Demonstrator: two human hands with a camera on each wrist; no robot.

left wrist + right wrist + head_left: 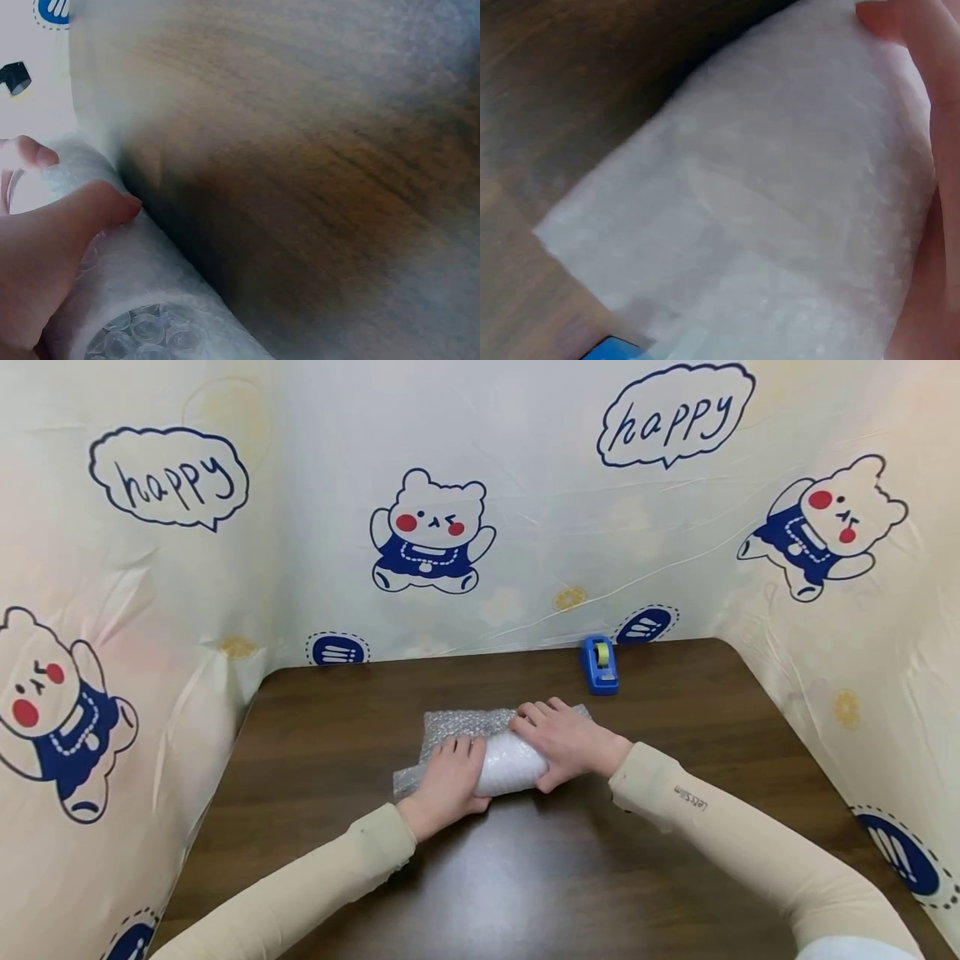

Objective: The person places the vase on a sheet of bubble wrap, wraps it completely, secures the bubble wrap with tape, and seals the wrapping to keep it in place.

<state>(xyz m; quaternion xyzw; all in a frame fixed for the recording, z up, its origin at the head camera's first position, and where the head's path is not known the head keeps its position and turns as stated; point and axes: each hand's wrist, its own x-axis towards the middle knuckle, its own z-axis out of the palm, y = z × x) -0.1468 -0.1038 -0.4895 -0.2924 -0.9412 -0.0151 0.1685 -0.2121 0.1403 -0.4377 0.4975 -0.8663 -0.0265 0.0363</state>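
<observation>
"Bubble-wrap roll [513, 764], one, clear plastic: lying crosswise on the dark wood-grain table [322, 735]. Loose sheet [459, 725] of the same stuff, spread flat on the far side. Handling class?"

"Light, by my reckoning from this far off. Soft at the skin, springy under a squeeze. My left wrist view gives a rounded end face [150, 334] with bubbles packed inside; whether a hard core sits deeper, I cannot tell."

"Hands, quantity two. Condition?"

"Left hand [448, 783]: gripping the roll's left part, fingers over the top, thumb on the near side. Right hand [566, 742]: matching hold on the right part, thumb low in front. Neither spread wide; I see the pale middle of the roll between them."

"Surface grade?"

"Slick film, I judge, so a fingertip pinch may slide. Bubbles, fragile: hard pressure could pop them. Turns, untaped as far as I can see, and likely to spring loose if released. Recommended hold: broad palms toward both ends, thumbs low on the near side, even pressure."

"Adjacent stock?"

"Tape dispenser [600, 670], blue, one: by the table's far edge, beyond the right hand, touched by neither."
</observation>
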